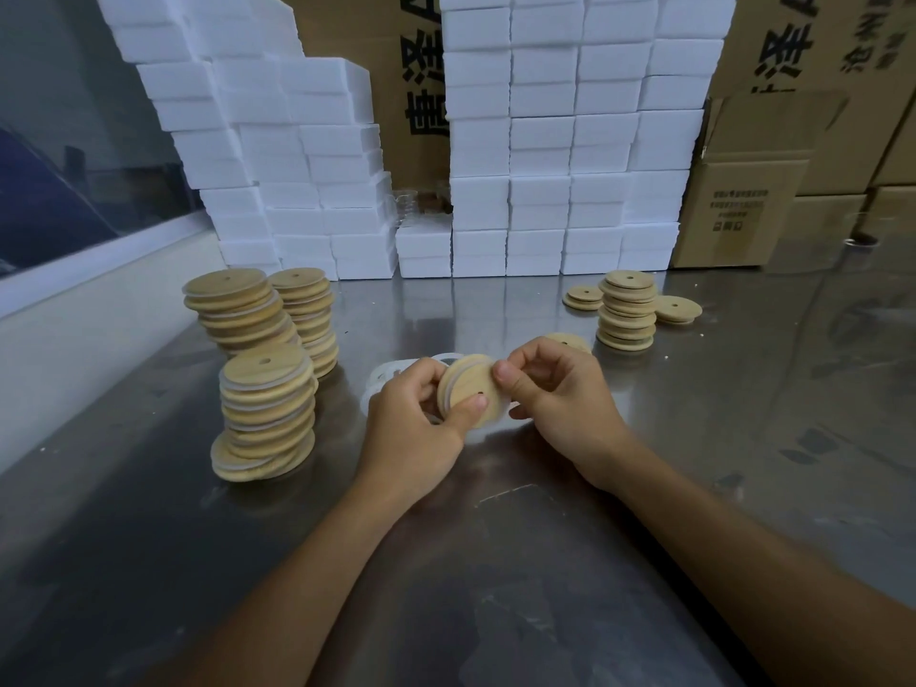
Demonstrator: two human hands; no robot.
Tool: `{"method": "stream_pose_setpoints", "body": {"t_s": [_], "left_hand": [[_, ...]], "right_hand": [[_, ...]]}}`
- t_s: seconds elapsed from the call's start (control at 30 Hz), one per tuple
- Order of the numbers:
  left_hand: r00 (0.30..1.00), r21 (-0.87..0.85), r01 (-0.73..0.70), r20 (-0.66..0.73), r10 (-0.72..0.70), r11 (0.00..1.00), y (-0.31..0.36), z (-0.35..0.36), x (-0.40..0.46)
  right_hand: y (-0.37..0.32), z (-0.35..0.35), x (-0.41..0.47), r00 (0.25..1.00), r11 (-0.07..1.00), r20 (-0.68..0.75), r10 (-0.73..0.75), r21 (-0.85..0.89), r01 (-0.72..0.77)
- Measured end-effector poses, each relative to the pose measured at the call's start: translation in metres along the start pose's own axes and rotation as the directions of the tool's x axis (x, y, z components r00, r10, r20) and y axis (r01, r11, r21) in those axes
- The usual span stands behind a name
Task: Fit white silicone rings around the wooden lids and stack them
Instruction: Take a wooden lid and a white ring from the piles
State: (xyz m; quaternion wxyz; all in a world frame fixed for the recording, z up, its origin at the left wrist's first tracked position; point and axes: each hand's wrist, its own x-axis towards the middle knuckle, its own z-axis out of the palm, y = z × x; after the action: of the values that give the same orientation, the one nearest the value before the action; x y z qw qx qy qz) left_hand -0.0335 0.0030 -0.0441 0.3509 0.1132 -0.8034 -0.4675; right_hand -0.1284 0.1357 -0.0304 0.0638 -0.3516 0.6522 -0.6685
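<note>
Between the two hands, raised just off the steel table (495,562), a wooden lid (468,389) stands tilted on edge, its small hole facing the camera. The left hand (414,428) grips it from the near left, thumb pressed flat on the wooden face and fingers curled round behind. The right hand (555,389) pinches the lid's upper right edge between thumb and curled fingers. A white silicone ring (503,414) lies around the lid's rim, showing as a pale band along its lower right edge; whether it is seated all the way round cannot be told.

Just behind the left hand, a loose heap of white rings (379,384) lies on the table, partly hidden by the fingers. Just beyond the right hand a single lid (570,342) lies flat.

To the left of the left hand stands a leaning stack of ringed lids (267,414), with two taller stacks (238,309) further back, side by side.

Further off, beyond the right hand, a stack of bare lids (627,309) rises, with low piles of lids (585,296) on either side of it.

At the far edge of the table, white boxes (540,141) are piled high in front of brown cardboard cartons (743,210).
</note>
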Motion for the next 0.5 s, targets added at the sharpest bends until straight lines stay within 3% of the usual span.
{"method": "stream_pose_setpoints", "body": {"t_s": [0.17,0.5], "left_hand": [[0.998,0.158,-0.061,-0.002,0.062,0.986,0.0009,-0.0011,0.0005],[0.999,0.170,-0.039,0.036,0.033,0.985,0.0034,-0.0016,-0.0010]], "right_hand": [[-0.0038,0.0039,-0.0012,0.995,0.993,-0.004,-0.098,-0.072,0.097],[-0.0032,0.0006,0.0003,0.993,0.989,-0.039,0.115,0.097,-0.111]]}}
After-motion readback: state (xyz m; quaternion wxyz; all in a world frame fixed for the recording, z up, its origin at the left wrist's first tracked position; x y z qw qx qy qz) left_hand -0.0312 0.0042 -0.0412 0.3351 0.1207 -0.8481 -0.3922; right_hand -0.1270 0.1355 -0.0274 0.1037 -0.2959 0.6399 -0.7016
